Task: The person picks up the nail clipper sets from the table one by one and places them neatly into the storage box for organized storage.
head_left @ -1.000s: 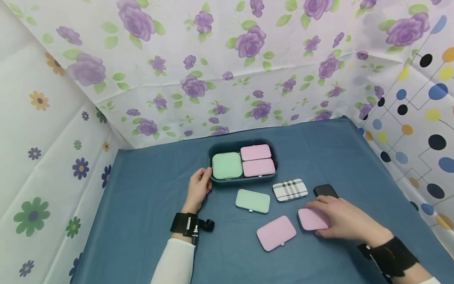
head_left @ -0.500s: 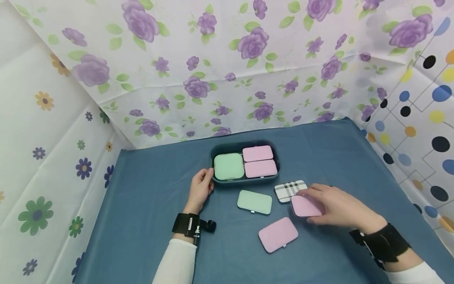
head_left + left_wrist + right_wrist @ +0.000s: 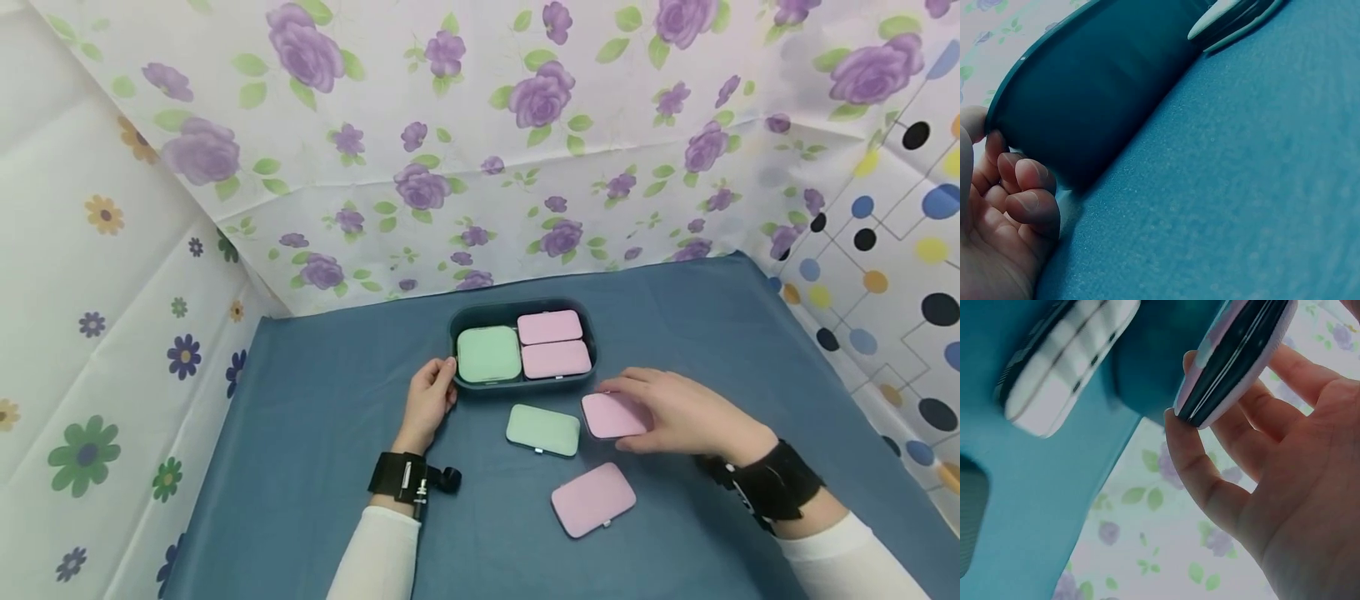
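Note:
My left hand (image 3: pixel 427 400) pinches the left front rim of a dark teal oblong bin (image 3: pixel 517 387); in the left wrist view the thumb and forefinger meet at its edge. Inside the bin lie a square mint-green case (image 3: pixel 489 354) and two pink cases (image 3: pixel 550 327), one behind the other. My right hand (image 3: pixel 686 412) holds another pink case (image 3: pixel 615 415) between thumb and fingers, raised off the table just right of the bin's front corner. Its dark side seam shows in the right wrist view. The plaid case (image 3: pixel 1066 369) lies under it, hidden in the head view.
A mint-green flat case (image 3: pixel 543 430) lies in front of the bin, with a pink flat case (image 3: pixel 593 500) nearer me. A dark case (image 3: pixel 969 515) shows at the left of the right wrist view. Flowered and dotted sheets (image 3: pixel 420 187) wall the blue tabletop (image 3: pixel 322 433).
My right hand has lifted the pink case and carried it left and forward toward the bin, passing over the plaid case. The left hand has stayed on the bin's rim.

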### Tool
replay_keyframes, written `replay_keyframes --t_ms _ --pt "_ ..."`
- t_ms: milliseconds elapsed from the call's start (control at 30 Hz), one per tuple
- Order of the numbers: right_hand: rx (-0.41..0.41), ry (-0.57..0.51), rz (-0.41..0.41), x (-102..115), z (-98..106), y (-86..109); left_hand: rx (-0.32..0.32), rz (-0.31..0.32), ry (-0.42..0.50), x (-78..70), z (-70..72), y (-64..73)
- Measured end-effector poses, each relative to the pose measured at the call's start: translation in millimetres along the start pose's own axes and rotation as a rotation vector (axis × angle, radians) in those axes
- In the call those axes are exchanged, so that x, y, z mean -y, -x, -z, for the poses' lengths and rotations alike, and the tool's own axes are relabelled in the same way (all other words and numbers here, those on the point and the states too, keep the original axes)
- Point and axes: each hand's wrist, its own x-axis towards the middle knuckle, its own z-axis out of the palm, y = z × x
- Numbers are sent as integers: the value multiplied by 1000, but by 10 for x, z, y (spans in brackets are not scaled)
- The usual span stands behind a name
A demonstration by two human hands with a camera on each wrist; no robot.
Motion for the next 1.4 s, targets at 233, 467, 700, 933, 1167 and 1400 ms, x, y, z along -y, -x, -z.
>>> replay_keyframes --t_ms 233,467,700,933,1167,1400 --pt "-8 -20 38 99 44 -244 1 5 9 9 -11 6" --pt "-16 -11 32 165 86 -473 13 6 8 15 -27 -2" --pt "-4 -12 7 175 124 -775 10 9 20 -11 -9 -4" --pt "19 -29 -27 185 117 -1058 -1 19 20 -15 3 -9" --pt "30 -42 -38 201 73 -1302 8 2 23 -7 14 -12" --pt "49 -26 -52 303 42 -1567 7 8 27 10 13 -12"
